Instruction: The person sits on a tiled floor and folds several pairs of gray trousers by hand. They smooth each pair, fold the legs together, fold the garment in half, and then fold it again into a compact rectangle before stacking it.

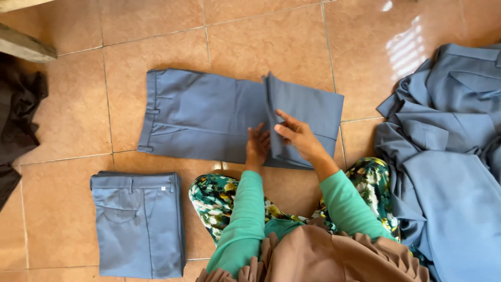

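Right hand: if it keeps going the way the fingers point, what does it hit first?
The right hand points up-left across the blue trousers on the floor. It would likely meet the raised fold first, though height above the cloth is unclear.

We've got both arms stretched toward twelve o'clock, left hand (257,143) palm down, right hand (298,137) fingers extended toward ten.
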